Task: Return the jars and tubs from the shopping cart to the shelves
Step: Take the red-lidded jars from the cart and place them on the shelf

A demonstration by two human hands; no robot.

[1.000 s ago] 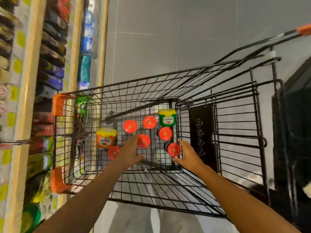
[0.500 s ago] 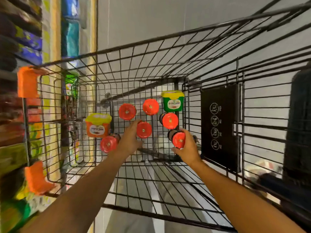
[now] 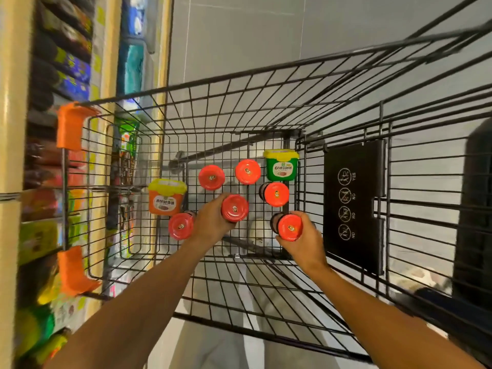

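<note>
Left hand (image 3: pixel 213 222): my fingers wrap a red-lidded jar (image 3: pixel 234 208), just right of the orange tub (image 3: pixel 166 196), ready to lift.
Right hand (image 3: pixel 303 242): clasping another jar (image 3: pixel 289 227), further right, in the cart (image 3: pixel 266 288).
Reason: one jar per hand halves trips to the shelves (image 3: pixel 53 182).

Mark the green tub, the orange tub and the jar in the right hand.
green tub (image 3: pixel 282 170), head view, front label.
orange tub (image 3: pixel 165 203), head view, front label.
jar in right hand (image 3: pixel 290 227), head view, red lid.
</note>
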